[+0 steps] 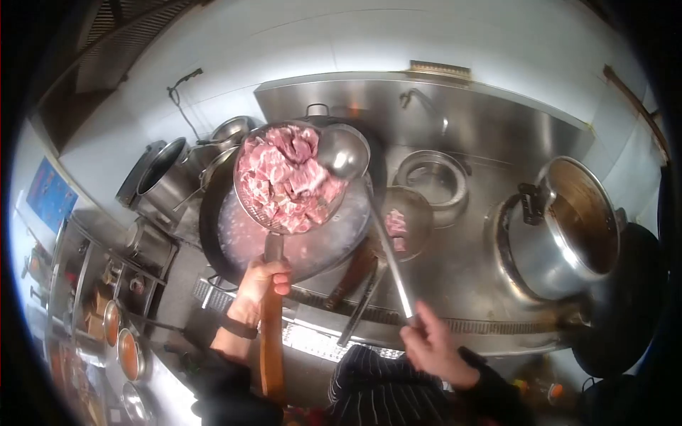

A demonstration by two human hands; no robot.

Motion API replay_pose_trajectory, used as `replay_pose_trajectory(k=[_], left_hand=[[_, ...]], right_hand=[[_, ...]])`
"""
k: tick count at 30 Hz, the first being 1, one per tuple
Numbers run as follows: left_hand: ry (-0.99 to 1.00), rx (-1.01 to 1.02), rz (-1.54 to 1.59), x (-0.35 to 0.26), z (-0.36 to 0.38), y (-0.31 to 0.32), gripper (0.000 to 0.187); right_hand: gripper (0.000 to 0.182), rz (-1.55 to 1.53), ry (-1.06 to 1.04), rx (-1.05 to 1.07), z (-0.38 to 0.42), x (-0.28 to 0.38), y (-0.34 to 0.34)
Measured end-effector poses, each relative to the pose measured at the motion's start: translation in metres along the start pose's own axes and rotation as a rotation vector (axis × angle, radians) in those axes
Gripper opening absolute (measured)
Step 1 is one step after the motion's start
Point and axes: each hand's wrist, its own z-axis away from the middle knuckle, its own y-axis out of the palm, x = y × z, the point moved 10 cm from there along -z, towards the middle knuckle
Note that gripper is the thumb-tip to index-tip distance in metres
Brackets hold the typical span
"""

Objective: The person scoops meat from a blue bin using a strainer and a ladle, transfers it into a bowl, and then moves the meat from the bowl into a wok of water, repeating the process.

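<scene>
My left hand (265, 281) is closed round the wooden handle (271, 341) of a large strainer. Pink sliced meat (288, 177) fills the strainer, which is over a big wok (213, 241) of cloudy liquid. The fingers of my right hand (437, 346) are wrapped round the end of a long metal ladle (344, 155). Its round bowl lies against the right side of the meat. Right of the wok, a second strainer (419, 220) with a few meat pieces rests on the steel counter.
A large metal pot (561, 234) stands on the right of the steel counter (462, 284). Behind the second strainer is a round metal ring (431, 177). More pots (165, 170) stand at the left. A faucet (426, 103) projects from the back panel.
</scene>
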Motion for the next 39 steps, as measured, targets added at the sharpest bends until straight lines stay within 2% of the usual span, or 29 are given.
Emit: replay_pose_trajectory(k=[2, 3, 5, 8, 10, 12, 16, 18, 21, 22, 24, 28, 29, 33, 39], left_hand=[[-0.004, -0.073, -0.063, -0.006, -0.004, -0.042, 0.01], [-0.01, -0.096, -0.053, -0.009, -0.008, -0.069, 0.01], [-0.031, -0.317, -0.234, -0.01, -0.012, -0.119, 0.01], [-0.074, -0.341, -0.251, -0.007, -0.028, -0.161, 0.008], [-0.079, -0.327, -0.276, -0.012, -0.032, -0.17, 0.009], [-0.038, -0.403, -0.291, -0.026, -0.03, -0.173, 0.007], [-0.035, -0.383, -0.331, -0.028, -0.037, -0.176, 0.007], [-0.024, -0.38, -0.251, -0.027, -0.034, -0.176, 0.008], [-0.017, -0.373, -0.219, -0.03, -0.022, -0.168, 0.009], [-0.005, -0.391, -0.223, -0.031, -0.019, -0.17, 0.01], [-0.007, -0.392, -0.218, -0.028, -0.011, -0.17, 0.012], [0.033, -0.391, -0.124, -0.032, 0.013, -0.154, 0.019], [0.041, -0.409, -0.1, -0.033, 0.02, -0.155, 0.019], [0.067, -0.416, -0.003, -0.027, 0.039, -0.159, 0.019], [0.088, -0.345, 0.127, -0.018, 0.061, -0.16, 0.018]], right_hand=[[0.042, -0.166, 0.071, 0.142, -0.009, 0.005, 0.055], [0.036, -0.211, 0.175, 0.209, -0.019, -0.002, 0.085], [0.022, -0.255, 0.318, 0.305, -0.028, -0.014, 0.115], [0.023, -0.428, 0.424, 0.355, -0.037, -0.034, 0.14], [0.024, -0.408, 0.407, 0.349, -0.042, -0.027, 0.144], [0.03, -0.311, 0.392, 0.32, -0.045, -0.026, 0.136], [0.044, -0.094, 0.338, 0.31, -0.046, -0.019, 0.109], [0.047, -0.038, 0.325, 0.298, -0.045, -0.021, 0.091], [0.056, 0.321, 0.151, 0.132, -0.051, -0.012, 0.047], [0.056, 0.322, 0.154, 0.139, -0.053, -0.021, 0.038], [0.057, 0.525, -0.08, 0.02, -0.057, -0.011, 0.016], [0.059, 0.628, 0.001, -0.041, -0.064, 0.001, -0.005], [0.058, 0.573, -0.055, -0.065, -0.068, -0.002, -0.012], [0.057, 0.502, -0.049, -0.074, -0.081, 0.003, -0.023], [0.053, 0.495, -0.029, 0.031, -0.089, 0.019, -0.011]])
